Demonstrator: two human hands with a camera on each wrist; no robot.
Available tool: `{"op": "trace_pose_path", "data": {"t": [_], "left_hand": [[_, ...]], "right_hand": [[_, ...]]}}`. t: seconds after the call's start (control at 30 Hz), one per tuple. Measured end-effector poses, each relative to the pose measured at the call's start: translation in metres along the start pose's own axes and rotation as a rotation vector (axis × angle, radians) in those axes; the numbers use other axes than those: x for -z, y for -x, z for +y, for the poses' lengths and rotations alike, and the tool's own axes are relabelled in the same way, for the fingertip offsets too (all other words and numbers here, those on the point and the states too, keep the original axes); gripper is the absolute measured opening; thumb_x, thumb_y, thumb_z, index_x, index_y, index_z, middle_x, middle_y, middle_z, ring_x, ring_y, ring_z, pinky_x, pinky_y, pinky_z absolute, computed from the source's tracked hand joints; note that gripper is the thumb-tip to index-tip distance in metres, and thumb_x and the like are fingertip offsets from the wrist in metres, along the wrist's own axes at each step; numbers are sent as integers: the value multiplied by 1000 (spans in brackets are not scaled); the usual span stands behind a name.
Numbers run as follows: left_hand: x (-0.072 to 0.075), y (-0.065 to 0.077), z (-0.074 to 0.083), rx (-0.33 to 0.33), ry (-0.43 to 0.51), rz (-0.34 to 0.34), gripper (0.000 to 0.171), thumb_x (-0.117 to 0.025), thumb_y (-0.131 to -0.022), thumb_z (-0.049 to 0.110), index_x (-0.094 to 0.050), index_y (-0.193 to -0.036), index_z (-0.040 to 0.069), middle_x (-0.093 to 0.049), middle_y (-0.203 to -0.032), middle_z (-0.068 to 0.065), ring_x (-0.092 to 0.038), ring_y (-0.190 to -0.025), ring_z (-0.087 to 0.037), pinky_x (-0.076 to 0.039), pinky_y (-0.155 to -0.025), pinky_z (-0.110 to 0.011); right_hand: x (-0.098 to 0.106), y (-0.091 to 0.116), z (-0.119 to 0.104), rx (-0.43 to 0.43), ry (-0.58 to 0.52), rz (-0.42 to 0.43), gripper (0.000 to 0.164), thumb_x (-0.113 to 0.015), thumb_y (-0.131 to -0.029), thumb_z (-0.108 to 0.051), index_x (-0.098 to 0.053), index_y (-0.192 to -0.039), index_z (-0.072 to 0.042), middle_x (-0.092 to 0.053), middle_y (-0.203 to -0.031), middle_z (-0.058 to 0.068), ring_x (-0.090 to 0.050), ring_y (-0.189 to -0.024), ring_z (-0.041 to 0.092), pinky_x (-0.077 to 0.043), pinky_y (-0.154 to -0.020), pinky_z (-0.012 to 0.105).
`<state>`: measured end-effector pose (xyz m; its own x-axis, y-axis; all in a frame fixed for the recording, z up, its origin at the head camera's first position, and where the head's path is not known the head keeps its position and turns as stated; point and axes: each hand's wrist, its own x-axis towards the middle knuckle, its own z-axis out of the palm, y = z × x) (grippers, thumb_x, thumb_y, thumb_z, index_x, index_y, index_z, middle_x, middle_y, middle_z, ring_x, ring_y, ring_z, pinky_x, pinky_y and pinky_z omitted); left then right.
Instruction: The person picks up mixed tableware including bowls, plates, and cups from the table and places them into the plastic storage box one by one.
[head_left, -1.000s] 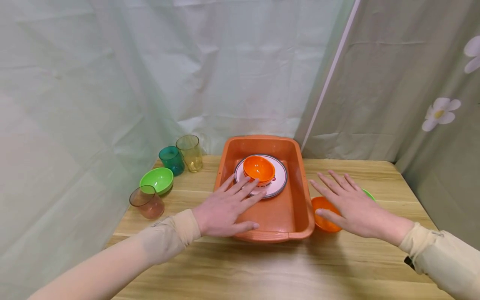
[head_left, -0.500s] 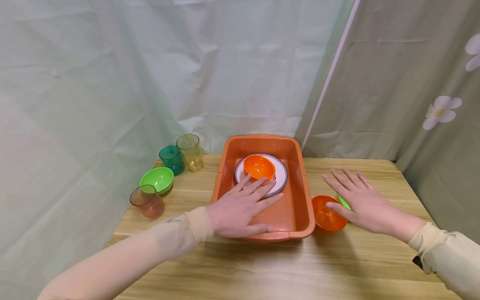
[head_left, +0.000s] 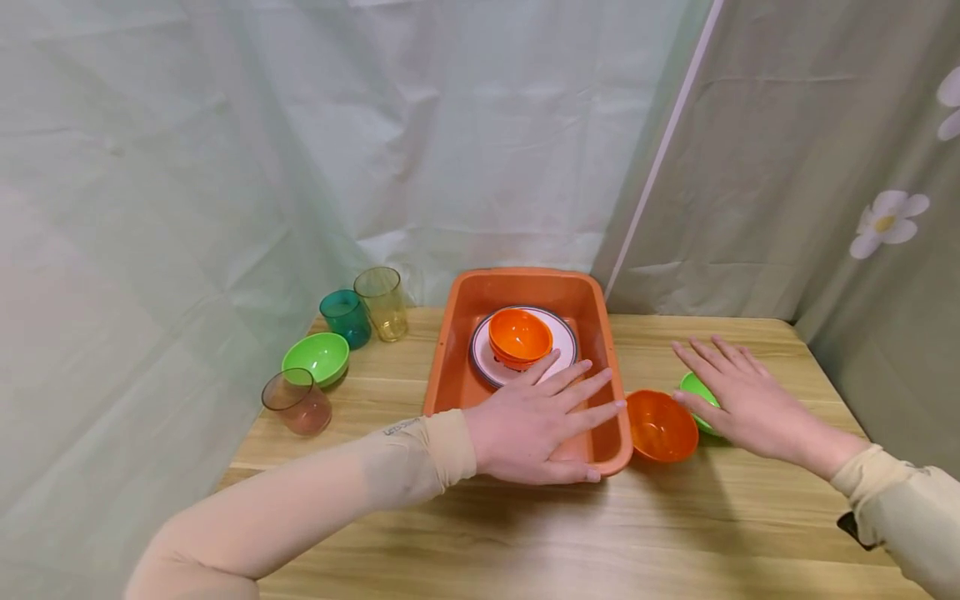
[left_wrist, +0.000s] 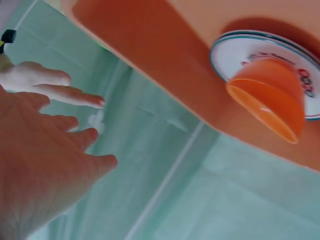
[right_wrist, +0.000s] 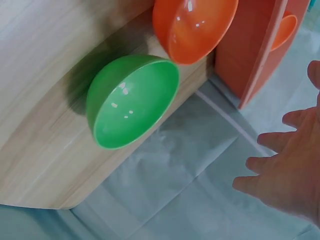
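Note:
My left hand, fingers spread and holding nothing, hovers over the front right part of an orange plastic basin. Inside the basin lie white plates with a dark rim, and an orange bowl stands on them; the left wrist view shows more than one plate stacked. My right hand is also empty, its fingers extended above the table. Closest to it is a green bowl, partly covered by that hand in the head view. Between this bowl and the basin sits another orange bowl.
On the table's left side stand a pinkish-brown cup, a second green bowl, a teal cup and a taller yellow cup. Pale curtains hang behind the wooden table and at both sides.
My left hand has moved right across the basin toward its right rim. The right hand has shifted slightly right, uncovering more of the orange and green bowls. The dishes have stayed in place.

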<state>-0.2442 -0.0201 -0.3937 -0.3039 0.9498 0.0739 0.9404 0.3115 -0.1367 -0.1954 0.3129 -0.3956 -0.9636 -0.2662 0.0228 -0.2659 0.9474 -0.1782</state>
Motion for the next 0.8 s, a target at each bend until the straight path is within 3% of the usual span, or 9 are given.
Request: {"op": "trace_pose_path", "data": {"t": [0.4,0.8], "left_hand": [[-2,-18,20,-73,-71,-55,79,-27,-100,75,-14,-166,33,-10,-172,-2,-11,-157,-23,-2,-125,-52],[-6,-28,31,-114,-31,-137,80,-22,-100,75,-9,-166,33,1,-172,0,3,-157,-22,9,-124,-48]], "right_hand": [[-3,5,31,-110,-80,-1,76,-50,-106,-49,-28,-160,1,-26,-159,36,-20,-142,62,-17,-112,74],[-15,10,63,-186,-275,-35,71,-42,-112,-36,-21,-154,18,-26,-152,45,-26,-137,64,-25,-108,74]]}}
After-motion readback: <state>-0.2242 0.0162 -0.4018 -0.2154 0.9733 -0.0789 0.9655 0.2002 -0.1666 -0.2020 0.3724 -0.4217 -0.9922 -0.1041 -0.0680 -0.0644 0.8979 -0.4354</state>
